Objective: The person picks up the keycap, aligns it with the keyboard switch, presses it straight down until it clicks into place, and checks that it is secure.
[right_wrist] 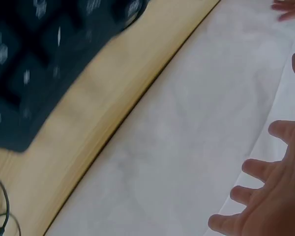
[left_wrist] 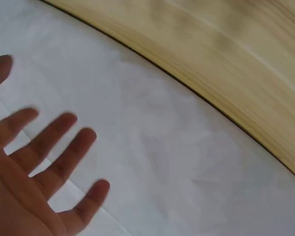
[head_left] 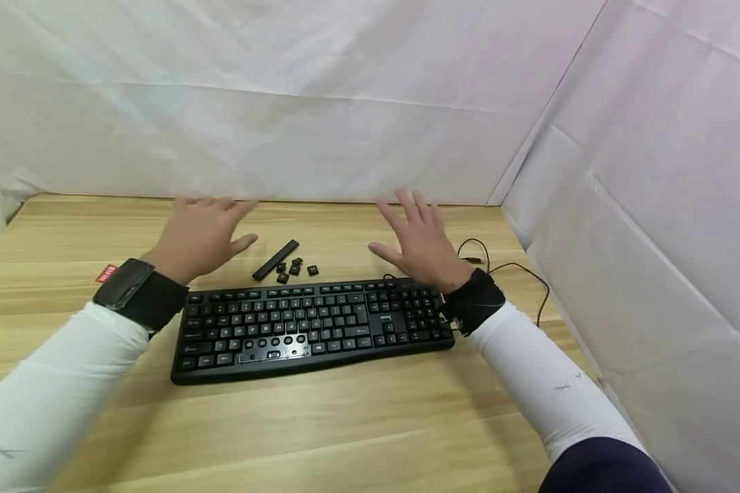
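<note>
A black keyboard (head_left: 339, 322) lies on the wooden table, with a bare patch (head_left: 274, 348) in its lower rows where keycaps are off. Behind it lie several loose small keycaps (head_left: 294, 269) and a long black spacebar (head_left: 275, 259). My left hand (head_left: 200, 236) is held above the table, left of the spacebar, fingers spread and holding nothing. Over the keyboard's right back edge hovers my right hand (head_left: 422, 246), its fingers also spread and nothing in it. Both palms show bare in the wrist views, the left (left_wrist: 44, 172) and the right (right_wrist: 270, 191).
A thin black cable (head_left: 539, 281) with a plug curls on the table right of the keyboard. White sheeting (head_left: 296, 130) hangs along the table's back edge, and more of it (head_left: 666, 205) stands at the right side.
</note>
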